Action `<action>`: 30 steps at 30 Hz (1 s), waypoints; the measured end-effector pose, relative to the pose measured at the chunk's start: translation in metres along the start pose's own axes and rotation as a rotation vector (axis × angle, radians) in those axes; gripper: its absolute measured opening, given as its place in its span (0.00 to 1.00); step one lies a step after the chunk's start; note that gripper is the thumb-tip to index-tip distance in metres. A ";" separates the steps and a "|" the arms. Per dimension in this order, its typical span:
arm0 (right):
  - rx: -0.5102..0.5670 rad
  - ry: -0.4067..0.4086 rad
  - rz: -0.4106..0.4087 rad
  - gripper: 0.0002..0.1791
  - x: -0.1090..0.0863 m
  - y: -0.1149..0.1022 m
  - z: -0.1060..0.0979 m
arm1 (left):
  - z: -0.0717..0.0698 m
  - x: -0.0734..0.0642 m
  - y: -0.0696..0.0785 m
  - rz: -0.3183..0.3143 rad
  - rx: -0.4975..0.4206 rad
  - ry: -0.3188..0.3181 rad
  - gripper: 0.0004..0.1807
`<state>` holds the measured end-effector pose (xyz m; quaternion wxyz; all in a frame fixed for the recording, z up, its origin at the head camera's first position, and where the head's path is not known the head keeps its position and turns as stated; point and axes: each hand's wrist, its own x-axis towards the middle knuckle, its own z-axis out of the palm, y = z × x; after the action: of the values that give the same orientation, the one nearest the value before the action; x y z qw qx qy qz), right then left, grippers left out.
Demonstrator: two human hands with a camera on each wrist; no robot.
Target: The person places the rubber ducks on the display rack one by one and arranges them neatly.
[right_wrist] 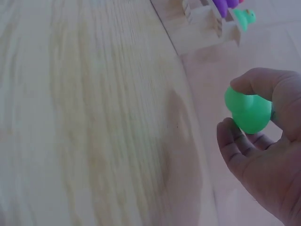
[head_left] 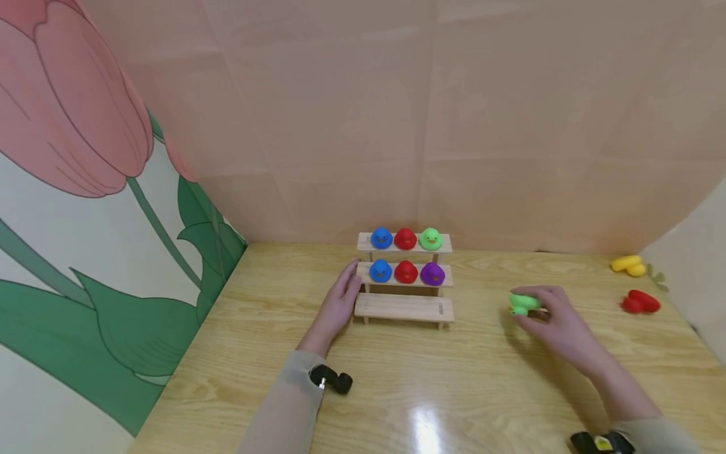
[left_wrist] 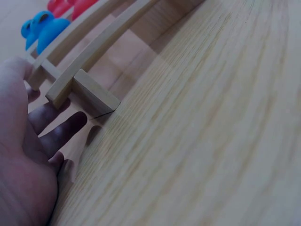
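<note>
Right hand (head_left: 558,321) pinches 1 green duck (head_left: 522,303) aloft.

Ducks (head_left: 406,273) on the upper two tiers (head_left: 363,243) of the rack (head_left: 399,306), toys (head_left: 648,301) rightward on the table (head_left: 488,384)

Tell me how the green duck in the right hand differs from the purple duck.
The held duck is light green; the purple duck is dark purple. The held duck is pinched in the right hand; the purple duck sits on the middle shelf. Both are toy ducks.
</note>
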<state>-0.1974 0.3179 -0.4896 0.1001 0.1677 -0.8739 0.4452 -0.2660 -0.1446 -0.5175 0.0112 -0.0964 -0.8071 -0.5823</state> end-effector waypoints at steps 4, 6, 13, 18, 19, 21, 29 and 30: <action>0.032 0.006 -0.024 0.32 0.003 -0.005 0.005 | 0.000 -0.001 0.001 -0.009 -0.003 0.001 0.33; 0.054 0.018 -0.040 0.35 0.004 -0.006 0.008 | 0.001 -0.001 0.001 -0.013 -0.005 0.003 0.32; 0.085 0.073 -0.050 0.34 0.004 -0.008 0.013 | 0.001 -0.001 0.001 -0.018 -0.008 0.003 0.32; 0.107 0.069 -0.028 0.32 0.005 -0.012 0.015 | 0.000 -0.001 0.000 -0.013 -0.014 -0.002 0.34; 0.115 0.068 -0.026 0.31 0.005 -0.013 0.015 | 0.000 -0.001 0.000 -0.014 -0.014 -0.004 0.35; 0.129 0.063 -0.022 0.31 0.006 -0.015 0.015 | 0.000 -0.001 0.000 -0.015 -0.011 -0.004 0.36; 0.155 0.032 -0.068 0.31 0.007 -0.033 0.022 | -0.001 0.000 0.002 -0.014 -0.004 -0.012 0.37; 0.151 0.027 -0.080 0.31 0.007 -0.035 0.023 | -0.001 0.000 0.002 -0.013 -0.004 -0.013 0.37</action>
<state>-0.1910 0.2788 -0.4745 0.1166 0.2034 -0.8290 0.5078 -0.2654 -0.1449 -0.5152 0.0018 -0.0950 -0.8066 -0.5835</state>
